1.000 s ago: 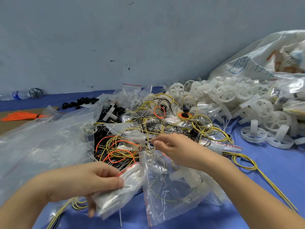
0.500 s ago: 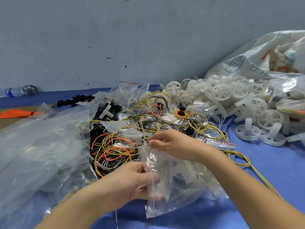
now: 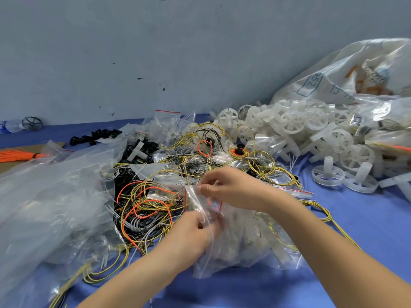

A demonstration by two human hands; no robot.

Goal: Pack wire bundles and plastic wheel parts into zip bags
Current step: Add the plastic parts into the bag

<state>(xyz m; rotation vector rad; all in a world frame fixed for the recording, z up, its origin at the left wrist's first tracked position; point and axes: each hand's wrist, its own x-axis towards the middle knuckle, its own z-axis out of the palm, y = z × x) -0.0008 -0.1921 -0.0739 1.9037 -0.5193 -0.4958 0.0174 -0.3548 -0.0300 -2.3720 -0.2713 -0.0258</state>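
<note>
A clear zip bag point(image 3: 240, 247) with a red strip at its mouth lies in front of me, holding white plastic parts and thin yellow wire. My left hand point(image 3: 191, 236) pinches the near side of the bag's mouth. My right hand point(image 3: 231, 190) pinches the far side of the same mouth, just above. A tangle of yellow, orange, black and grey wire bundles point(image 3: 146, 207) lies left of the bag. White plastic wheels point(image 3: 293, 123) are heaped at the right.
A mound of clear bags point(image 3: 49, 207) fills the left. A big white sack point(image 3: 347, 76) leans on the wall at the right. Black small parts point(image 3: 95, 135), an orange bundle point(image 3: 20, 155) and a bottle point(image 3: 10, 126) lie far left on the blue cloth point(image 3: 367, 221).
My left hand let go of the small bag at the lower left and came up to the mouth of the zip bag. My right hand kept its pinch there.
</note>
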